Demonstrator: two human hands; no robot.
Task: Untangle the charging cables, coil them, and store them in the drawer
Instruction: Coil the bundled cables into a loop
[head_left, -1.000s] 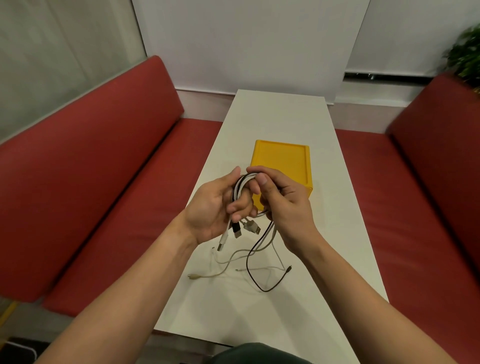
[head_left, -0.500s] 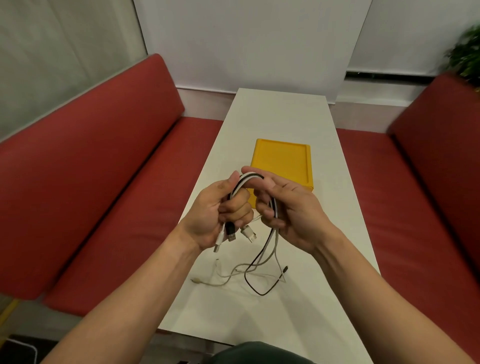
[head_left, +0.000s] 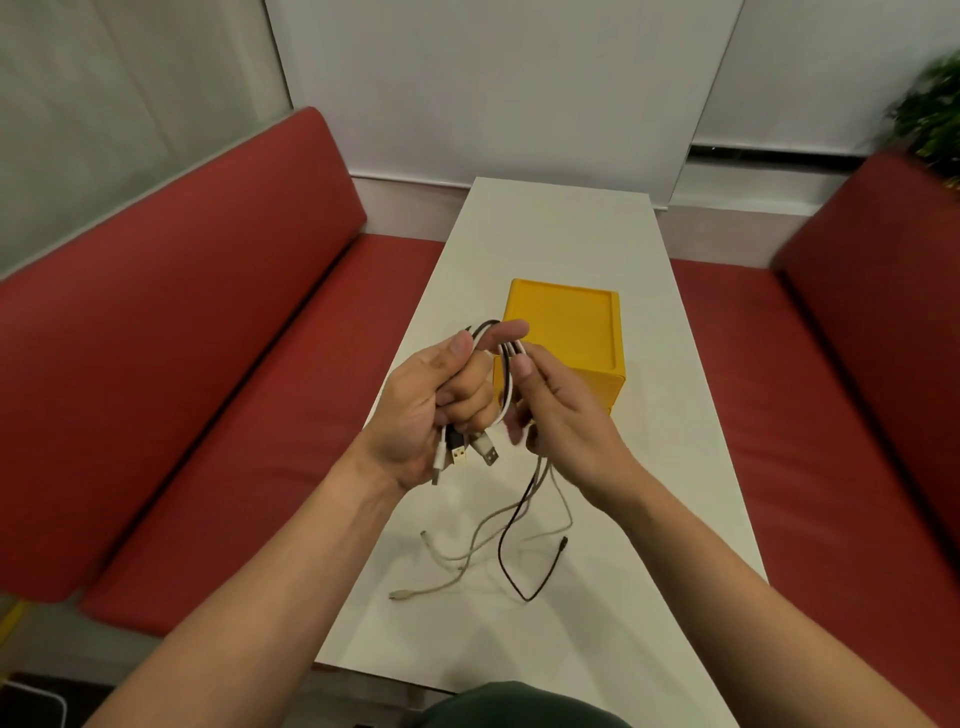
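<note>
A bundle of charging cables (head_left: 506, 387), black and white, loops between both hands above the white table (head_left: 566, 234). My left hand (head_left: 431, 410) grips the bundle, with its USB plugs (head_left: 470, 452) hanging below the fist. My right hand (head_left: 561, 415) pinches the same strands just to the right of the loop. The loose cable ends (head_left: 511, 551) trail down and lie on the table. A yellow drawer box (head_left: 566, 325) stands just behind the hands; its front is hidden by them.
Red padded benches (head_left: 182, 364) run along both sides of the narrow table. A green plant (head_left: 930, 111) shows at the far right. The table's near edge (head_left: 374, 670) is just in front of my body.
The hands have drawn slightly apart and the loop has opened wider. My right hand has shifted from wrapping over the coil to pinching the strands. More cable now lies loose on the table.
</note>
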